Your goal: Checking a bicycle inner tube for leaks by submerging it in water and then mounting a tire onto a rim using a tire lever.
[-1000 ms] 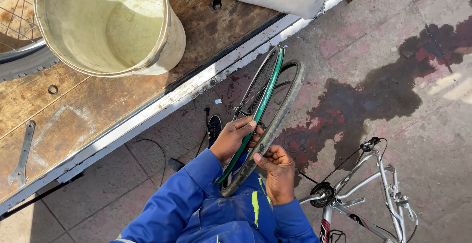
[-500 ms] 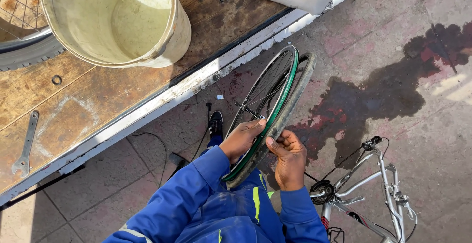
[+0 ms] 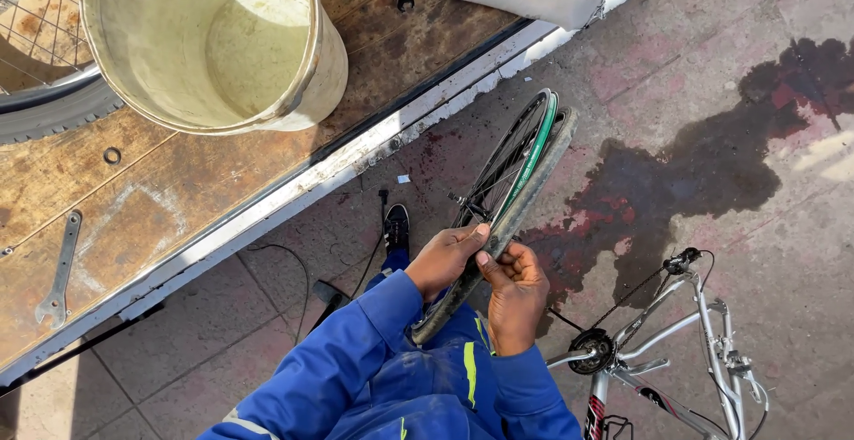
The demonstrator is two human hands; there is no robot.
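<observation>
Head view: standing person, wheel upright against the legs.
Left hand (image 3: 442, 260): clamped on bicycle wheel (image 3: 498, 217), steadying the rim.
Right hand (image 3: 514, 290): fingers pinch grey tyre (image 3: 543, 173) edge, thumb beside rim.
Beyond fingertips: wet paving (image 3: 712, 164).

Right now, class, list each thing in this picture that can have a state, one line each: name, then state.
Bicycle wheel: off the bike, upright, green rim strip showing, tyre partly off.
Left hand: gripping the tyre edge.
Right hand: pinching the tyre.
Bucket: upright on the workbench, holding only a little cloudy liquid.
Wrench: lying flat, untouched.
Bicycle frame: wheel removed, axle bare.
Pavement: wet stain.
</observation>
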